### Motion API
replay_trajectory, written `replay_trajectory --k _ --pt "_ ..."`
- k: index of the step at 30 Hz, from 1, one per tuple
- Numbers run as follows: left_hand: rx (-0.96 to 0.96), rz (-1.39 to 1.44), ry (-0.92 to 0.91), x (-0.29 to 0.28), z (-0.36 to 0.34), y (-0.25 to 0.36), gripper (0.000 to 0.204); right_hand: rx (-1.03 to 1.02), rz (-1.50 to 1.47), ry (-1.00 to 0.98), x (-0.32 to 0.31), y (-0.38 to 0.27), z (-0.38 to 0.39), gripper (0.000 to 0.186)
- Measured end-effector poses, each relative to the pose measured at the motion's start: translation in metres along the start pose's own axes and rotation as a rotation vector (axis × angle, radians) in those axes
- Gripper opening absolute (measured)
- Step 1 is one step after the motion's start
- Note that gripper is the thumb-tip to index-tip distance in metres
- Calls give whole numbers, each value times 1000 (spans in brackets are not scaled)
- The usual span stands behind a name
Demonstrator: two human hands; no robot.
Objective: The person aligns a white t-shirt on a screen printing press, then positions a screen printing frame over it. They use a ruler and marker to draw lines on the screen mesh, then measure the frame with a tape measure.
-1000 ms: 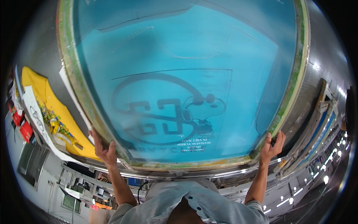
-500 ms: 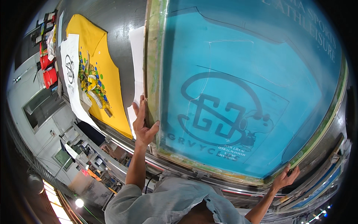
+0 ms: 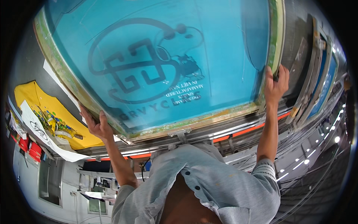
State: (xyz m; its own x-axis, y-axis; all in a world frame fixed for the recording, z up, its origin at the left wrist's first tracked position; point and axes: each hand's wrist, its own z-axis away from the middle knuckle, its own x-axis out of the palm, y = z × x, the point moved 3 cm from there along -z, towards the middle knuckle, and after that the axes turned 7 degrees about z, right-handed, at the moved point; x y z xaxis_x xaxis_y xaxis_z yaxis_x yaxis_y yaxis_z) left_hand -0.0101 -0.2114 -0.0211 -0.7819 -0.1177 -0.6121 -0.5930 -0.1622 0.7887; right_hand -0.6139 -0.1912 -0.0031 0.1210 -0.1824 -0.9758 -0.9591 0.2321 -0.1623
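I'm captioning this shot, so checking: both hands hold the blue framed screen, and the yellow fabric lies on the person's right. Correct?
Not quite: the head view shows the yellow fabric on the person's left. Both hands do hold the blue framed screen.

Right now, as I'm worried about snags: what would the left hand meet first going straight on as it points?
Probably the white sheet between the framed screen and the yellow fabric; the left hand might pass above it, since depth is unclear.
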Motion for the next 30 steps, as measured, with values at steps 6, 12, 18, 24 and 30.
replay_trajectory --k 6,12,18,24,30 --pt "-77 61 -11 7 -4 11 74 -32 -59 89 0 1 3 36" --pt "-70 104 -15 8 -3 14 70 -35 -59 162 3 9 6 37" --pt "-104 48 -52 9 0 25 70 -18 11 187 8 9 7 41" --pt "-44 -44 -84 7 -2 23 72 2 21 199 6 10 9 42" --pt "145 -188 -17 10 -2 26 74 22 76 150 -10 -3 6 46"
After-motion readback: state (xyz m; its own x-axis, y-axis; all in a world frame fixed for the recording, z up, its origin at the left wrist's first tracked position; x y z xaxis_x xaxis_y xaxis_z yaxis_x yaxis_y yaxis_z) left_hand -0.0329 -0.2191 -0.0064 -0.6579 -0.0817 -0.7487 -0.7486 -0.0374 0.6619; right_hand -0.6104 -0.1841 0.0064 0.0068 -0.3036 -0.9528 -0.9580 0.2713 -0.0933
